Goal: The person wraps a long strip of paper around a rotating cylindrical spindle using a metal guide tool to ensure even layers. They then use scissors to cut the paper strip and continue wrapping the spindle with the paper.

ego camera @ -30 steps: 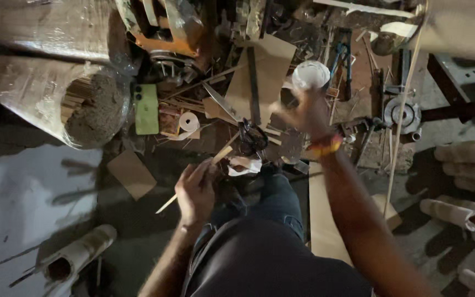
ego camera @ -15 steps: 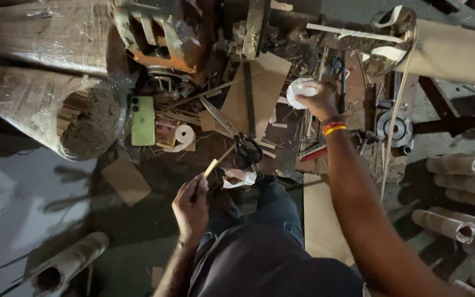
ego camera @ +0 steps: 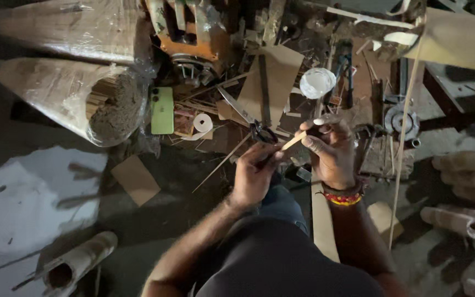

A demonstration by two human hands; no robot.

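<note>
Between your two hands, the thin bamboo stick (ego camera: 294, 141) is the piece in work: your left hand (ego camera: 255, 175) closes its fingers on the lower end, your right hand (ego camera: 332, 149) pinches the tip. Judging from this, you are shaping it; next needs a steady grip. Scissors (ego camera: 261, 132) lie just beyond the fingers.

green phone (ego camera: 162, 110) lying back-up beside plastic-wrapped stick bundles (ego camera: 78, 99), no labels visible
</note>
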